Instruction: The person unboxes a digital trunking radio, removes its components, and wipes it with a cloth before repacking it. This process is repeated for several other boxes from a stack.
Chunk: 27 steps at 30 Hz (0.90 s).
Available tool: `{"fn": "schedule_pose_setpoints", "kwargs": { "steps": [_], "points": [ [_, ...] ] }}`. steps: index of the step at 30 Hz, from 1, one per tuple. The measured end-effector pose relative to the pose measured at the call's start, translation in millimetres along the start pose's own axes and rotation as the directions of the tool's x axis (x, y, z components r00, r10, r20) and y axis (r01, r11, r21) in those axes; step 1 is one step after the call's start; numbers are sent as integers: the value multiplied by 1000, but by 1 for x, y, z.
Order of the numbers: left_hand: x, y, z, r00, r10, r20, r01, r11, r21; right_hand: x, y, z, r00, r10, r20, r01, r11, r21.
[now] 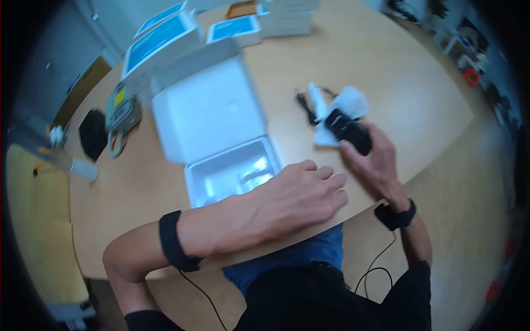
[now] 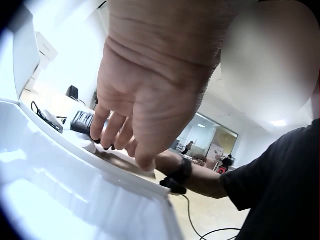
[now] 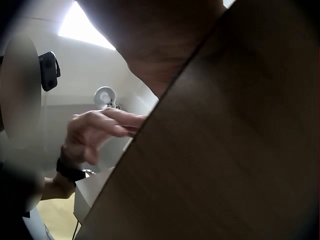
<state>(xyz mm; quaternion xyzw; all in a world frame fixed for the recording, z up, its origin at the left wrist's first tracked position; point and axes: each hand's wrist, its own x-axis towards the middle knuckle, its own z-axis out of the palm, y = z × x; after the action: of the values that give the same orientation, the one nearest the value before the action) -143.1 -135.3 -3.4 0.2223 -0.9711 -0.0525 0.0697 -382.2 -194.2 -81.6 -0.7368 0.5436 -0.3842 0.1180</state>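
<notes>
In the head view the right hand grips a black device over the table's right part, beside a crumpled white wrapper and a black cable. The left hand hangs over the near edge of an open white box, fingers loosely bent and holding nothing. The left wrist view has the left hand above the box's white tray, fingers pointing down. In the right wrist view the table edge hides the right hand's fingers and the device.
White boxes with blue tops stand at the table's back left, near a brown tray. A desk telephone and a black pouch lie left of the open box. Thin cables hang from both wrist cameras.
</notes>
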Motion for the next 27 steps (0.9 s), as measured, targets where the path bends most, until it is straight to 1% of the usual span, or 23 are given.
{"fn": "schedule_pose_setpoints", "kwargs": {
  "steps": [1, 3, 4, 5, 6, 7, 8, 9, 10, 11, 12, 13, 14, 15, 16, 17, 19, 21, 22, 23, 24, 25, 27],
  "points": [
    [-10, 17, -15, 998, -19, -64, 16, 999, -37, -2, 2, -5, 998, -56, -16, 55, 995, -84],
    [-53, 22, -37, 935, -212, -286, 207, 977, -46, -3, -4, -3, 999, -44, -22, 42, 995, -93],
    [-77, 20, -40, 846, -316, -430, 319, 945, -66, -2, 4, -1, 987, -155, -41, 145, 973, -182],
    [-100, 16, -45, 725, -394, -565, 415, 904, -98, 1, 10, 0, 962, -266, -58, 241, 930, -276],
    [-121, 9, -45, 528, -553, -645, 568, 794, -216, 2, 9, 0, 903, -408, -132, 339, 868, -363],
    [-139, -3, -43, 318, -681, -659, 624, 674, -396, 4, -7, 0, 900, -419, -124, 355, 867, -351],
    [-150, -12, -45, 93, -776, -624, 627, 533, -569, 5, -29, -3, 953, -289, -90, 286, 957, -44],
    [-158, -15, -49, 84, -777, -624, 629, 527, -571, 2, -43, -4, 986, -164, -18, 164, 954, 252],
    [-162, -19, -54, -3, -897, -443, 641, 338, -689, 1, -40, -2, 975, -218, -42, 222, 952, 212],
    [-165, -22, -58, -90, -967, -238, 634, 128, -763, 6, -50, 0, 975, -219, -40, 222, 952, 212],
    [-169, -29, -62, -91, -966, -244, 632, 133, -764, 16, -70, 5, 980, -156, 125, 107, 937, 332],
    [-174, -38, -62, -3, -1000, -28, 581, 21, -814, 27, -88, 10, 951, -114, 287, -20, 905, 425],
    [-177, -47, -61, 95, -978, 184, 543, -104, -833, 42, -97, 19, 952, -125, 279, -7, 903, 429],
    [-179, -51, -59, 96, -980, 173, 539, -95, -837, 57, -105, 27, 903, -53, 426, -156, 884, 441],
    [-179, -53, -57, 201, -962, 187, 519, -58, -853, 68, -113, 30, 824, 11, 566, -303, 853, 425],
    [-179, -56, -54, 304, -932, 199, 498, -22, -867, 76, -118, 30, 828, 5, 560, -293, 856, 426],
    [-180, -46, -52, 317, -935, 163, 511, 24, -859, 86, -124, 26, 709, -89, 700, -336, 830, 445],
    [-177, -24, -57, 338, -939, 65, 517, 128, -846, 81, -121, 24, 703, -131, 699, -325, 815, 480],
    [-179, -16, -52, 338, -938, 73, 513, 119, -850, 74, -117, 24, 740, -222, 635, -221, 811, 541],
    [-181, -8, -48, 384, -923, -5, 536, 227, -813, 68, -114, 24, 763, -314, 565, -113, 796, 595],
    [-183, -1, -44, 433, -898, -78, 552, 333, -764, 63, -116, 15, 742, -326, 586, -64, 835, 546],
    [-184, 6, -43, 433, -899, -71, 551, 326, -768, 55, -113, 14, 740, -321, 592, -71, 837, 542],
    [-185, 18, -44, 491, -871, -14, 548, 322, -772, 43, -109, 10, 734, -370, 570, -17, 829, 559]
  ]
}}
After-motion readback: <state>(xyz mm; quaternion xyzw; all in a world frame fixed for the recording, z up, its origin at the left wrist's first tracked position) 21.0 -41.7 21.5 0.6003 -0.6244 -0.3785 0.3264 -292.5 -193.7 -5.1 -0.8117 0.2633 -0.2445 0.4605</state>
